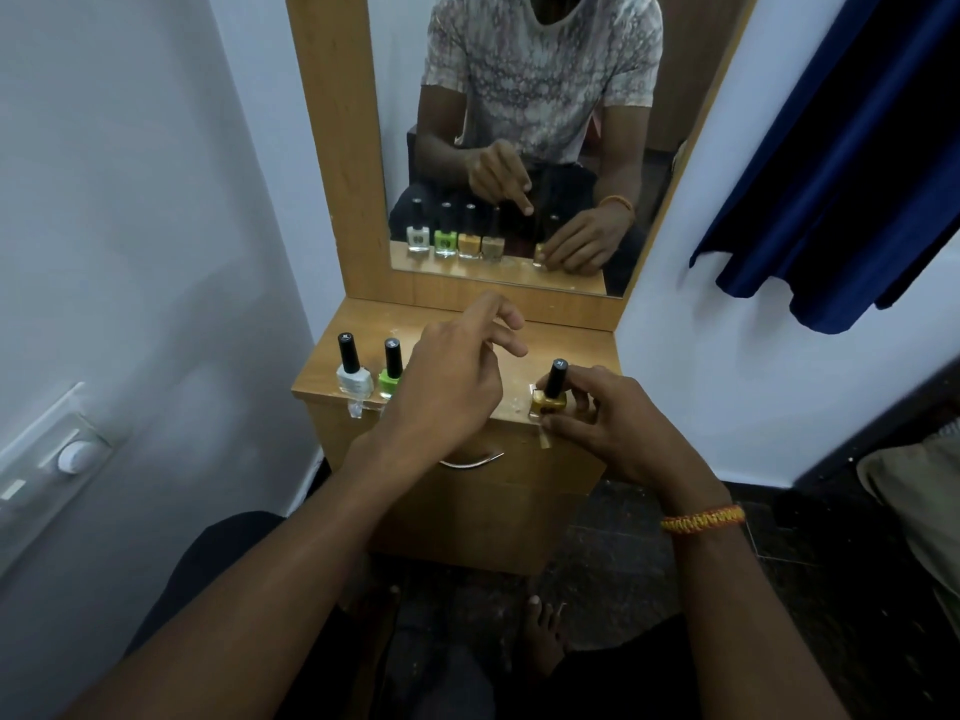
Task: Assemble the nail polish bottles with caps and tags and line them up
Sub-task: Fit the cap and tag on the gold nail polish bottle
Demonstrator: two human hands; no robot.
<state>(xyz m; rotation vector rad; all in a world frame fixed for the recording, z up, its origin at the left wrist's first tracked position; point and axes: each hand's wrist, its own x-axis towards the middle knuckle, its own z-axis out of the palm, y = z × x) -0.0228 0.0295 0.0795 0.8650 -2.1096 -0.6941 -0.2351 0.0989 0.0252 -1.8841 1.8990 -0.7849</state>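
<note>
My right hand [613,428] pinches the square gold glass bottle [548,401]; left hand [452,376] hovers loose-fingered; two capped bottles [356,379] visible beside it.

Single head-worn view, forward and down, close over a dresser top [597,350].

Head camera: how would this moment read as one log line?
right hand: holds gold bottle, capped | left hand: raised, empty | white bottle, green bottle: lined up
</note>
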